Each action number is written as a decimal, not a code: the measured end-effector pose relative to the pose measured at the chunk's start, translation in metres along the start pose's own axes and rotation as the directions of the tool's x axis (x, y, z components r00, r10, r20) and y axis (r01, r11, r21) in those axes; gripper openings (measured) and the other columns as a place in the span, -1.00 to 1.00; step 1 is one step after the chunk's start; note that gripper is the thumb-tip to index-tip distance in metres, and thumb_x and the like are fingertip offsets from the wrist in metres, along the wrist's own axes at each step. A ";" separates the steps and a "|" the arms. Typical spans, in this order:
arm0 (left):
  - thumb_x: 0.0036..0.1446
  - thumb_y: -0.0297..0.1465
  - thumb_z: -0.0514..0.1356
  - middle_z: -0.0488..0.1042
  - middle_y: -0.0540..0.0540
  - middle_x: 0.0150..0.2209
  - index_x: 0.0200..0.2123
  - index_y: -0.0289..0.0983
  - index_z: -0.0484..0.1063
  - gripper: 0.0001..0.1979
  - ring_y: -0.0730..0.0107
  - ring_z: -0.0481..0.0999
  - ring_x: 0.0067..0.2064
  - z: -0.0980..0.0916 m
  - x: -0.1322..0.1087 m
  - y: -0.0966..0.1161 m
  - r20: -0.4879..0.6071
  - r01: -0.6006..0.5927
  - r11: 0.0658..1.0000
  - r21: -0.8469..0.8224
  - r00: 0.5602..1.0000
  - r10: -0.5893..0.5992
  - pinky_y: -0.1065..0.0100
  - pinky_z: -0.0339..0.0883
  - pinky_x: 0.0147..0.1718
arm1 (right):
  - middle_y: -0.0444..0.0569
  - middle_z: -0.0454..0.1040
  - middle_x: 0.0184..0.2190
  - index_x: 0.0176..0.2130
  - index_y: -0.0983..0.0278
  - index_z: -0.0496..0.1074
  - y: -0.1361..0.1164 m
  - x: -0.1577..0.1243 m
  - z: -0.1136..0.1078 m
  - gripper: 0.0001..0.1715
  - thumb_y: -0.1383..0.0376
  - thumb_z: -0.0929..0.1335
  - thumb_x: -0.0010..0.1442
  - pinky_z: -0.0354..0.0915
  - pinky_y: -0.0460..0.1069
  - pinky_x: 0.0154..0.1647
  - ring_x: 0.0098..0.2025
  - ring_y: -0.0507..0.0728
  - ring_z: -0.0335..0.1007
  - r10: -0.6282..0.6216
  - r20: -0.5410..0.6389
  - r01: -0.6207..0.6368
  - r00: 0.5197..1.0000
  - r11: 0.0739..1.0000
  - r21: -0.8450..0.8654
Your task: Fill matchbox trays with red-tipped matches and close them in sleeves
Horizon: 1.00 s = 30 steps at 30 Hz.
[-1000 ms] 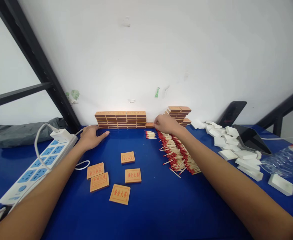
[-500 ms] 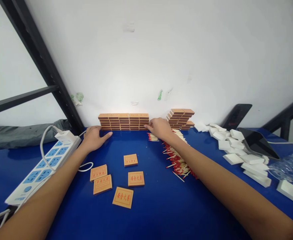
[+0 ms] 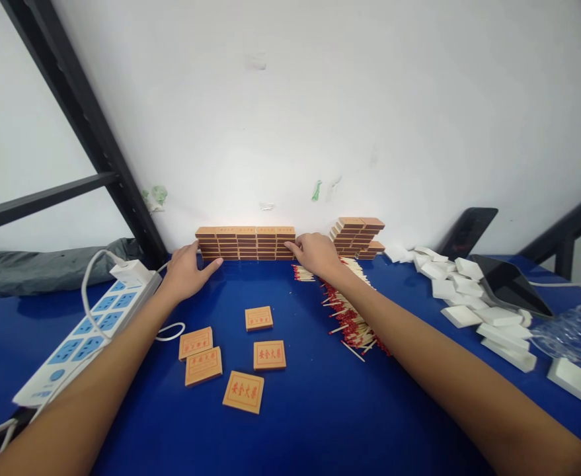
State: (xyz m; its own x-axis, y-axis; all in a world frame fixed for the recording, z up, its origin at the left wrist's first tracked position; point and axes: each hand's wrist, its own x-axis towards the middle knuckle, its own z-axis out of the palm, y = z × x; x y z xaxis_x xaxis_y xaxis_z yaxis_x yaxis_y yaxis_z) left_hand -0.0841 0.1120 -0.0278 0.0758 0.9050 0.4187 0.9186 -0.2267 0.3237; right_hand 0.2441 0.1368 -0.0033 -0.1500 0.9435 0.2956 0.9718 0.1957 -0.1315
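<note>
A long, even stack of matchboxes (image 3: 246, 243) stands against the wall. My left hand (image 3: 186, 270) is at its left end, thumb spread away from the fingers, holding nothing. At the right end is my right hand (image 3: 314, 253), thumb at the stack's front edge and fingers curled; whether anything is between them is hidden. A smaller, stepped matchbox stack (image 3: 359, 233) rises just right of that hand. Below my right wrist lies a pile of red-tipped matches (image 3: 352, 314). Several loose matchboxes (image 3: 269, 355) lie flat on the blue table (image 3: 310, 416) nearer to me.
At the left are a white power strip (image 3: 89, 330) with a cable and a grey rolled bundle (image 3: 47, 268). White blocks (image 3: 461, 284), a black phone-like object (image 3: 471, 231), a dark tray (image 3: 513, 284) and clear plastic (image 3: 575, 334) lie at the right.
The fingers of my left hand have risen slightly along the left end of the long stack. My right hand stays at the right end, and the loose matchboxes have not moved.
</note>
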 end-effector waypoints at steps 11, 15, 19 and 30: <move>0.28 0.08 0.19 0.53 -0.33 0.26 0.38 -0.24 0.29 -0.24 -0.25 0.48 0.30 -0.002 0.000 0.004 -0.037 -0.020 1.000 0.000 0.999 0.020 -0.16 0.32 0.30 | 0.21 0.66 -0.34 -0.31 0.28 0.67 0.003 0.004 -0.003 -0.29 -0.08 0.20 0.54 0.12 0.07 -0.30 -0.30 0.24 0.49 0.031 -0.059 -0.029 0.998 0.999 0.031; 0.28 0.10 0.16 0.52 -0.37 0.25 0.37 -0.28 0.30 -0.23 -0.31 0.45 0.31 0.000 0.000 0.004 -0.028 0.029 0.998 0.057 0.999 -0.028 -0.18 0.31 0.29 | 0.20 0.66 -0.34 -0.31 0.29 0.67 0.008 0.004 -0.015 -0.34 -0.06 0.25 0.52 0.11 0.07 -0.30 -0.30 0.24 0.49 0.015 -0.084 -0.014 0.996 1.000 0.006; 0.28 0.08 0.17 0.48 -0.42 0.27 0.33 -0.33 0.31 -0.24 -0.35 0.39 0.34 -0.003 -0.001 0.010 -0.065 0.098 0.989 0.111 0.994 -0.092 -0.19 0.29 0.29 | 0.19 0.69 -0.27 -0.20 0.31 0.68 0.011 -0.005 -0.042 -0.48 0.04 0.29 0.50 0.11 0.06 -0.28 -0.26 0.24 0.50 -0.030 -0.163 0.023 0.986 0.999 -0.043; 0.20 0.12 0.30 0.62 -0.13 -0.20 -0.19 -0.16 0.63 -0.54 0.13 0.60 -0.17 -0.026 -0.030 0.072 0.211 -0.288 0.928 -0.237 0.917 0.338 0.13 0.51 -0.15 | -0.01 0.65 -0.34 -0.27 0.26 0.59 0.076 -0.073 -0.059 -0.76 0.27 0.37 0.41 0.17 0.01 -0.29 -0.32 0.13 0.48 -0.190 0.037 0.185 0.981 0.977 0.101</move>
State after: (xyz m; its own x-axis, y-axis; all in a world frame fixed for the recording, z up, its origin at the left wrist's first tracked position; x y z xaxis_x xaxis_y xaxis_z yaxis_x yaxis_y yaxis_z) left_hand -0.0300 0.0586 0.0053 0.4620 0.8293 0.3143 0.7389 -0.5559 0.3808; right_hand 0.3395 0.0672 0.0213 -0.3384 0.8985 0.2797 0.9038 0.3931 -0.1693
